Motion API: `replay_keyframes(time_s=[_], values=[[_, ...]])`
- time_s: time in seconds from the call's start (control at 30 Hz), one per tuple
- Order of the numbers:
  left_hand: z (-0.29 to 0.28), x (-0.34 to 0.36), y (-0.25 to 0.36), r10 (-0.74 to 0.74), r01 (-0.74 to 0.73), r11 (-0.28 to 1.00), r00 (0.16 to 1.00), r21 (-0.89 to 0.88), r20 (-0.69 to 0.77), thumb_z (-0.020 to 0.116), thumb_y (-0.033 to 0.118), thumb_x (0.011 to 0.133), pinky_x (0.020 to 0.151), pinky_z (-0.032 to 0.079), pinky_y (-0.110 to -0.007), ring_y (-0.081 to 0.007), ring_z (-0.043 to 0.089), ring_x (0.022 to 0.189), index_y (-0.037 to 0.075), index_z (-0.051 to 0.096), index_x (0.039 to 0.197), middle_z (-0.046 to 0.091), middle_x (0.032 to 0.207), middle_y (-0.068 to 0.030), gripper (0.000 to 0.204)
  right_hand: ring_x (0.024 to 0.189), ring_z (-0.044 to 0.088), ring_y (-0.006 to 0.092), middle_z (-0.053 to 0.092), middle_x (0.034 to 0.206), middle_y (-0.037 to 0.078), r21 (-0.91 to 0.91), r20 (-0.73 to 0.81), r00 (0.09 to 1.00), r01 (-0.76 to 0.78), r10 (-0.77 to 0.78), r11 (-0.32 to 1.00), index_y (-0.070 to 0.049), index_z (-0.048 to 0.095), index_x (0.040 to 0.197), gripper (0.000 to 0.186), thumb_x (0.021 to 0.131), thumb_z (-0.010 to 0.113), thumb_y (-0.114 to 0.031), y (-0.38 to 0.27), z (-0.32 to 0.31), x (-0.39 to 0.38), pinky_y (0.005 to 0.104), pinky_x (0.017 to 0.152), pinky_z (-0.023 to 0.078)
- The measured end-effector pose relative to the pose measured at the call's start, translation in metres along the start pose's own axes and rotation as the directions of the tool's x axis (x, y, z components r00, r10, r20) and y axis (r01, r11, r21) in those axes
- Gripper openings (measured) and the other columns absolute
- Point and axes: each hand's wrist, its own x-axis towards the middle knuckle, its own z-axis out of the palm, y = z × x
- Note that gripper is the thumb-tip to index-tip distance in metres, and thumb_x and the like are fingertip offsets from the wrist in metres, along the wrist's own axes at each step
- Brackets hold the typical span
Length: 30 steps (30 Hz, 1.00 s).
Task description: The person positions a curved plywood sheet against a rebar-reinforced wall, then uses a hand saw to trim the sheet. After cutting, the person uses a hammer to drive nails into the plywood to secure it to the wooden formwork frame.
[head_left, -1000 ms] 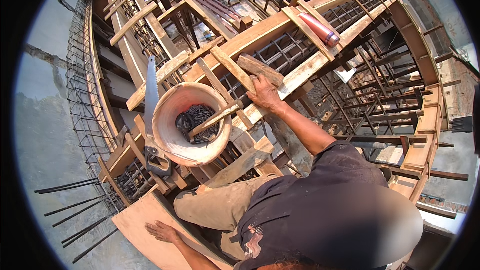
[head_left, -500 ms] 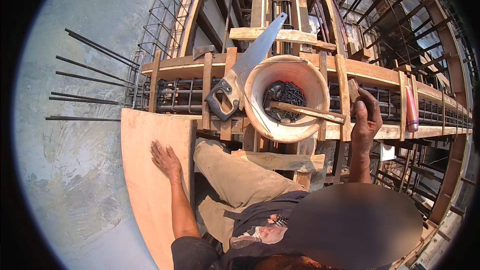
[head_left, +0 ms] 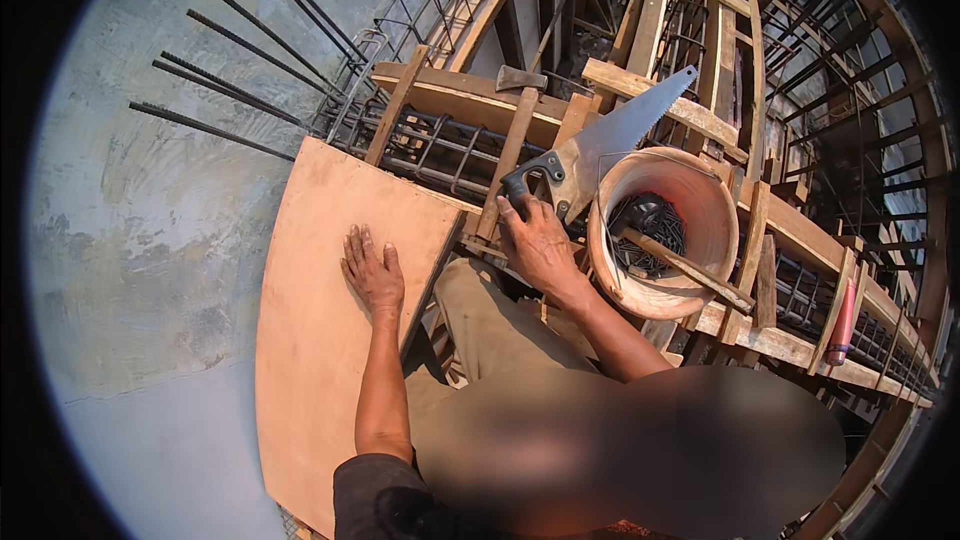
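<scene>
My left hand (head_left: 376,270) lies flat, fingers spread, on a curved-edged plywood sheet (head_left: 330,360). My right hand (head_left: 540,245) is at the black grip of a handsaw (head_left: 625,130), its fingers curled over the lower part of the grip and hiding it. The saw leans beside a worn bucket (head_left: 720,210), its toothed blade pointing up and to the right. Inside the bucket are many nails (head_left: 640,255) and a dark object. A hammer (head_left: 690,268) rests in it, its wooden handle sticking out over the rim.
Rebar cages (head_left: 440,145) run between timber formwork boards (head_left: 480,100), crossed by short battens. Bare rebar ends (head_left: 240,45) jut out over the concrete surface (head_left: 150,240) at left. An axe-like head (head_left: 521,78) lies on the far board. A red tube (head_left: 842,325) stands at right.
My right hand has left a small wood piece right of the bucket and come across to the saw's grip. The view has turned; my left hand stays on the plywood.
</scene>
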Motion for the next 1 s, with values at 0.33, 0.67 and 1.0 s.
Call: replay_keyframes(time_s=[0.33,0.67,1.0], values=[[0.001,0.001,0.000,0.007,-0.008,1.000,0.999,-0.023,-0.035,0.051,0.042,0.102,0.124,0.018,-0.053,-0.0283,0.026,0.154,0.013,0.043,0.155,0.035,0.164,-0.0076,0.061,0.124,0.048,0.0474,0.043,0.141,0.031,0.044,-0.105,0.987,-0.121,0.125,0.992,-0.004,0.039,0.154,0.089,0.073,0.075,-0.002,0.025,0.034,0.030,0.0517,0.110,0.042],[0.001,0.000,0.000,0.017,-0.017,1.000,0.999,-0.008,-0.045,0.050,0.044,0.103,0.123,0.020,-0.054,-0.0285,0.028,0.153,0.013,0.044,0.154,0.037,0.163,-0.0071,0.060,0.108,0.053,0.0463,0.047,0.117,0.029,0.167,-0.423,0.887,-0.122,0.183,0.978,-0.013,0.044,0.149,0.078,0.077,0.073,0.001,-0.019,-0.012,0.036,0.0509,0.092,0.049],[0.015,0.002,-0.013,0.075,-0.084,0.989,0.994,-0.118,-0.081,0.048,0.039,0.105,0.122,0.023,-0.055,-0.0303,0.032,0.151,0.012,0.047,0.151,0.041,0.161,-0.0086,0.053,0.096,0.062,0.0169,0.061,0.107,0.010,0.813,-0.466,0.858,0.319,0.216,0.487,-0.010,0.047,0.125,0.052,0.086,0.081,-0.003,-0.086,-0.027,-0.027,0.0286,0.079,0.052]])
